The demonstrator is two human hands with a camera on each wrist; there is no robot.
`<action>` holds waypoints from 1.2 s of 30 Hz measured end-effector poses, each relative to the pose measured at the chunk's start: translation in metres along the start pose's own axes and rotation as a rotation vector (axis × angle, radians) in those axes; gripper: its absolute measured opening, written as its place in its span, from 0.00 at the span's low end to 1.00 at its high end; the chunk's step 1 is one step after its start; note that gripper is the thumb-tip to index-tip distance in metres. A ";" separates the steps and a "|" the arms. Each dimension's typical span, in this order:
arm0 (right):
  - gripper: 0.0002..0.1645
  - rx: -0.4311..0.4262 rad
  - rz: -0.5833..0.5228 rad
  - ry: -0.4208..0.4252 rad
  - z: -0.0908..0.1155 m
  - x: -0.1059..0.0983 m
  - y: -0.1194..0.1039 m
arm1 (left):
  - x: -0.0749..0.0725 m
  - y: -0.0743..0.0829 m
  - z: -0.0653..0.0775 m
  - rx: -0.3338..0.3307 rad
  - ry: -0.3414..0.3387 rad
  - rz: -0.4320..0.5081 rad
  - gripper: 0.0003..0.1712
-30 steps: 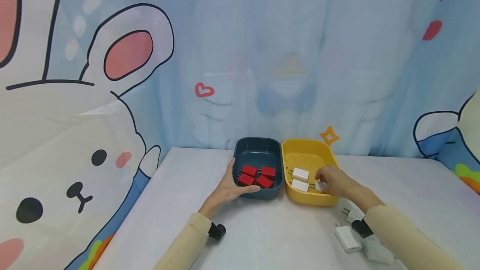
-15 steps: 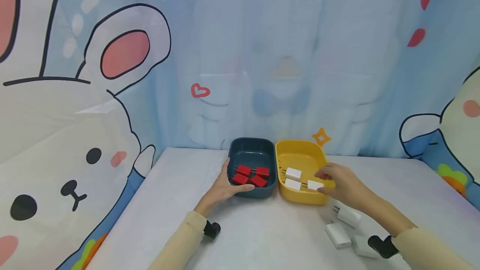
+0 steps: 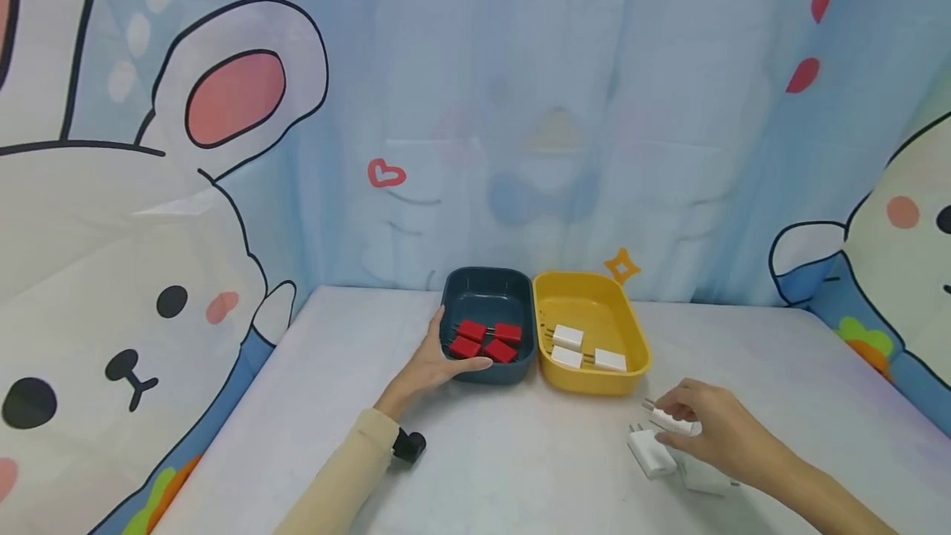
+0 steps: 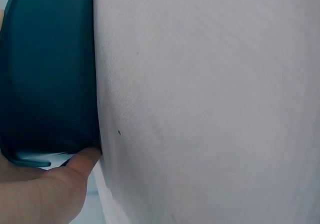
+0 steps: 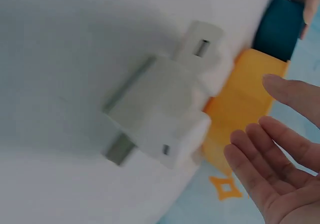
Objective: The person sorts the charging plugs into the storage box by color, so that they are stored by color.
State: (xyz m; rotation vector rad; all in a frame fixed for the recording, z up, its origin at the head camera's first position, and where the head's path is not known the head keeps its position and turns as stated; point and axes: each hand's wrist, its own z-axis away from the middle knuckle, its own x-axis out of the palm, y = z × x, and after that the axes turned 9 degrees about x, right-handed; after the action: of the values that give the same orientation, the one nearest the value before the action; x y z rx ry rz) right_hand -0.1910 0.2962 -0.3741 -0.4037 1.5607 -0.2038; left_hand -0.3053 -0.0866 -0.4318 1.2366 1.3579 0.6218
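Note:
My left hand (image 3: 427,366) rests at the near left corner of a dark blue bin (image 3: 486,277), fingers along its side and thumb stretched across its front. Several red plug chargers (image 3: 465,347) lie inside that bin. Over the table at the right, my right hand (image 3: 724,429) has its fingertips around a white plug charger (image 3: 672,421), thumb and fingers parted. Two more white chargers, one in front (image 3: 650,452) and one partly under the hand (image 3: 704,477), lie close by. In the right wrist view the fingers look loosely bent, with a gap before the thumb.
A yellow bin (image 3: 624,312) stands right beside the dark blue one, with three white chargers (image 3: 568,338) in its near half. Behind the white table (image 3: 520,461) hangs a light blue cartoon curtain (image 3: 446,64).
My right hand has let go of a white charger in the yellow bin and moved out, toward me and right, to the chargers on the table. The left hand stays at the dark blue bin.

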 end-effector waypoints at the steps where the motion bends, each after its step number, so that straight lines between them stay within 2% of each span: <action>1: 0.21 0.026 -0.008 -0.024 0.000 0.004 0.003 | 0.000 -0.001 0.000 0.002 -0.001 0.001 0.74; 5: 0.23 0.125 -0.037 -0.104 0.002 0.021 0.010 | 0.000 -0.004 0.000 0.017 -0.005 0.013 0.74; 12: 0.29 0.211 -0.050 -0.130 -0.001 0.031 0.005 | 0.002 -0.004 0.000 0.006 0.002 0.019 0.74; 18: 0.33 0.225 0.000 -0.164 -0.004 0.033 -0.002 | 0.001 0.000 -0.002 0.022 0.000 0.023 0.73; 25: 0.32 0.208 0.050 -0.145 -0.007 0.035 -0.008 | -0.002 0.004 -0.004 -0.005 0.007 -0.002 0.73; 36: 0.32 0.245 0.066 -0.165 -0.006 0.042 -0.010 | 0.000 0.000 -0.003 -0.001 -0.003 -0.013 0.74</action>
State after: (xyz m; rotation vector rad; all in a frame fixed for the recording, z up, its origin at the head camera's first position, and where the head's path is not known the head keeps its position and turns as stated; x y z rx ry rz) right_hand -0.1953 0.2707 -0.4092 -0.1718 1.3651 -0.3000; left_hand -0.3082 -0.0852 -0.4313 1.2271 1.3620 0.6116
